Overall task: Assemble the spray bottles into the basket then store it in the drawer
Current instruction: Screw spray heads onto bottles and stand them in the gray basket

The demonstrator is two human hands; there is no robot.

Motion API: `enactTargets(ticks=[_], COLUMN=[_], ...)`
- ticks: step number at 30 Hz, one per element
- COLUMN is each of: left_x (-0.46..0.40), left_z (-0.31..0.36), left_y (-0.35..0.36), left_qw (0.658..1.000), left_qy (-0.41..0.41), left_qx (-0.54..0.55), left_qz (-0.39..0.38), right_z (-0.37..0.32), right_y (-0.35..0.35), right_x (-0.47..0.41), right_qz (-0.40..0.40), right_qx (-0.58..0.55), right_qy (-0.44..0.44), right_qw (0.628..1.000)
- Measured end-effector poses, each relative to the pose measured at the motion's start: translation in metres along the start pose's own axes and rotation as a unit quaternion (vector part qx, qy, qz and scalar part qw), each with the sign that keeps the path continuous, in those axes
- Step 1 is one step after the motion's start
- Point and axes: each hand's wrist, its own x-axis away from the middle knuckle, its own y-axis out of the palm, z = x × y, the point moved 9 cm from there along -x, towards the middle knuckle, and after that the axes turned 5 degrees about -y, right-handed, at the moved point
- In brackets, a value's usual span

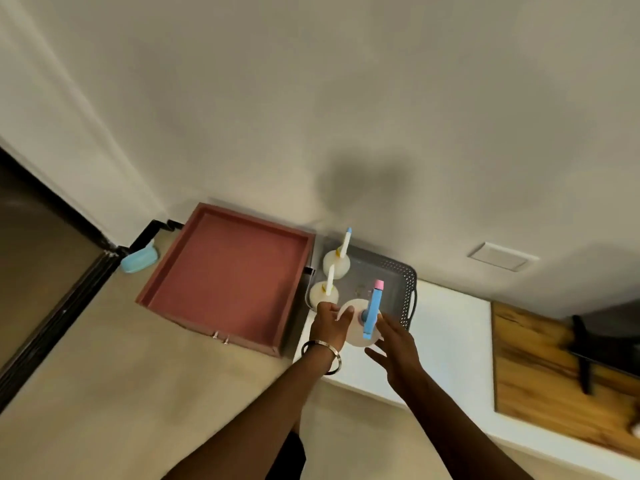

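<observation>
A grey perforated basket [403,289] stands on a white counter by the wall. Two white spray bottles are upright in its left side: one at the back [336,264] with a blue-tipped nozzle, one nearer [323,294]. A third white bottle with a blue and pink spray head [360,323] is at the basket's near edge. My left hand [330,323] grips its left side. My right hand [398,348] is beside its right side with fingers spread, touching or almost touching it. An open reddish-brown drawer [225,271], empty, is pulled out to the left of the basket.
The white counter [450,341] runs to the right, with a wooden board [540,375] and a dark object on it. A light blue item [138,261] lies on the floor by the wall, left of the drawer. A dark doorway is at far left.
</observation>
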Motion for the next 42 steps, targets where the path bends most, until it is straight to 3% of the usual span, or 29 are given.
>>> enactTargets(ticks=[3, 10, 19, 32, 42], left_x=[-0.031, -0.103, -0.170, -0.198, -0.208], left_z=[0.019, 0.008, -0.027, -0.075, -0.082], left_y=[0.018, 0.066, 0.085, 0.097, 0.099], left_qw=[0.997, 0.993, 0.983, 0.976, 0.972], left_qy=[0.013, -0.022, -0.055, -0.108, -0.119], left_qx=[-0.066, -0.111, -0.169, -0.190, -0.201], left_qz=[0.035, 0.018, 0.039, 0.028, 0.036], right_z=[-0.002, 0.031, 0.079, 0.151, 0.163], right_y=[-0.012, -0.038, -0.037, -0.037, -0.029], right_x=[-0.038, -0.125, -0.207, -0.253, -0.262], right_qz=[0.017, 0.060, 0.051, 0.039, 0.016], right_qx=[-0.009, -0.012, 0.006, 0.052, 0.032], right_qy=[0.010, 0.070, 0.114, 0.161, 0.172], right_qw=[1.000, 0.996, 0.992, 0.985, 0.984])
